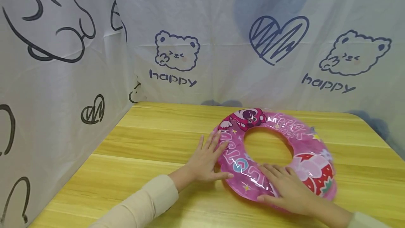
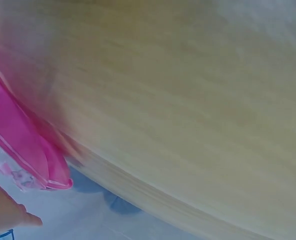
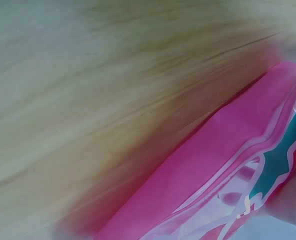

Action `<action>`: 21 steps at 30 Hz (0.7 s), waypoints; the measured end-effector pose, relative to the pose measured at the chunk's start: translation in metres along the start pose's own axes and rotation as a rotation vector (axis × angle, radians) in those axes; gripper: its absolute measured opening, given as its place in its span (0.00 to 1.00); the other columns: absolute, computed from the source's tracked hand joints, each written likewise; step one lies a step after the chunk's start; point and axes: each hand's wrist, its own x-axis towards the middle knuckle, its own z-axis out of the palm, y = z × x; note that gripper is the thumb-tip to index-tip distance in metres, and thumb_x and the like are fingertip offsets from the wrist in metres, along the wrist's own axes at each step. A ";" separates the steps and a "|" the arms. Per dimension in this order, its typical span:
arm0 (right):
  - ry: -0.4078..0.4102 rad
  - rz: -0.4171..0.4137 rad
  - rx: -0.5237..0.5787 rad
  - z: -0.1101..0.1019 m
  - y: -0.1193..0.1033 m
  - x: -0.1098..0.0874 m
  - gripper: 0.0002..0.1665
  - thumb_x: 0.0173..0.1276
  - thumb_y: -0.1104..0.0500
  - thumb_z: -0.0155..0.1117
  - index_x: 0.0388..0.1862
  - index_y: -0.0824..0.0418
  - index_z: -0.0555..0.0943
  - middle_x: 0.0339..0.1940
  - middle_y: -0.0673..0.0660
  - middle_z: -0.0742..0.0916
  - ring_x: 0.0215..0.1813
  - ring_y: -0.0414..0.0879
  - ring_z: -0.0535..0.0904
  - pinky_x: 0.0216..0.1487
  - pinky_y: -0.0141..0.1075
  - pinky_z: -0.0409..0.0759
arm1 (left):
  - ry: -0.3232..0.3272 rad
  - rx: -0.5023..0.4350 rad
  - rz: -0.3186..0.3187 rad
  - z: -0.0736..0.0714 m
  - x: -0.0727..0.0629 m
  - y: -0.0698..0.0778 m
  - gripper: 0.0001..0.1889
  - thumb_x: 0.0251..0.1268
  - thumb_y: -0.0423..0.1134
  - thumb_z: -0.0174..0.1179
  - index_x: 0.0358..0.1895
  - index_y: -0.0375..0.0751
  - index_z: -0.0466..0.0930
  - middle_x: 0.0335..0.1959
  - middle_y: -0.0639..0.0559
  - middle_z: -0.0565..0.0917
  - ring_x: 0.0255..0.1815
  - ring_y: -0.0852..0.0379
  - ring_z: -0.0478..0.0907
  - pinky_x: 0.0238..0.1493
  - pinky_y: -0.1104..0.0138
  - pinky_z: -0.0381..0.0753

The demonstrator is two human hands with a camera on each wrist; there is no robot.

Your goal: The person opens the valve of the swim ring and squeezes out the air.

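Observation:
A pink inflated swim ring (image 1: 307, 143), printed with a bear, lettering and a strawberry, lies on the wooden table (image 1: 142, 143). Against its left side rests my left hand (image 1: 207, 159), fingers spread and pointing away, thumb towards the near side. My right hand (image 1: 286, 189) lies over the near part of the ring, its fingers extended towards the hole. In the left wrist view the ring's pink edge (image 2: 23, 130) shows beside part of the hand (image 2: 5, 210). The right wrist view has the ring's seam and side (image 3: 203, 155) close up; most of that hand is hidden there.
A white cloth (image 1: 221, 45) with bear drawings, hearts and "happy" lettering hangs behind the table. Another stretch of printed cloth (image 1: 63, 87) runs along the left side. Wooden tabletop extends left and right of the ring.

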 end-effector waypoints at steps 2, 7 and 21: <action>-0.007 -0.007 -0.002 0.000 -0.001 0.000 0.49 0.56 0.28 0.55 0.66 0.59 0.68 0.63 0.61 0.76 0.62 0.61 0.71 0.59 0.66 0.63 | -0.009 0.000 0.002 0.000 0.000 0.000 0.50 0.55 0.70 0.49 0.75 0.48 0.41 0.76 0.39 0.38 0.76 0.40 0.33 0.72 0.42 0.39; -0.027 -0.004 0.000 -0.001 -0.002 0.000 0.50 0.56 0.27 0.54 0.66 0.60 0.67 0.63 0.62 0.76 0.63 0.62 0.71 0.59 0.66 0.63 | -0.019 0.030 0.011 0.003 -0.002 0.000 0.49 0.57 0.70 0.47 0.75 0.47 0.40 0.76 0.39 0.37 0.76 0.39 0.34 0.72 0.43 0.39; -0.046 -0.068 0.028 -0.002 -0.015 -0.005 0.49 0.56 0.27 0.53 0.67 0.58 0.67 0.65 0.59 0.75 0.64 0.60 0.70 0.60 0.65 0.63 | 0.038 0.021 0.050 0.003 -0.003 0.003 0.49 0.53 0.71 0.50 0.74 0.47 0.47 0.76 0.38 0.42 0.75 0.37 0.40 0.72 0.42 0.41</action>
